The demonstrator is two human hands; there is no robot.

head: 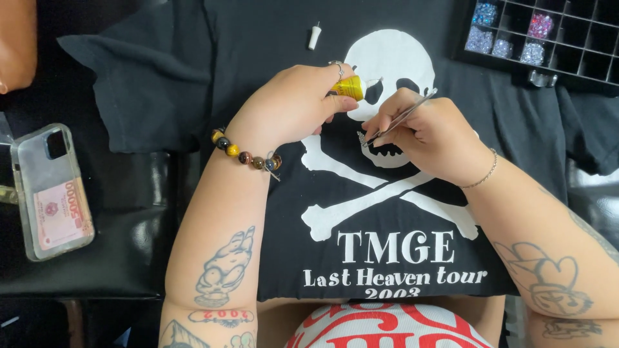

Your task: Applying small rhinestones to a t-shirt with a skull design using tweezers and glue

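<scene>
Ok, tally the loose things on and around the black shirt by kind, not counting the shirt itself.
Glue bottle: 1, in the left hand
Tweezers: 1, in the right hand
White cap: 1
Bead tray: 1
Phone case: 1
Total: 5

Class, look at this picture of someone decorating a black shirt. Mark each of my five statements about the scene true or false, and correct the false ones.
1. The left hand holds a small yellow bottle. True.
2. The right hand holds a paintbrush. False: it holds thin metal tweezers, tips pointing down at the skull print.
3. A white cap lies on the black shirt above the hands. True.
4. The compartment tray of sparkly stones sits at the lower left. False: it sits at the upper right.
5. A clear phone case lies to the left of the arms. True.
</scene>
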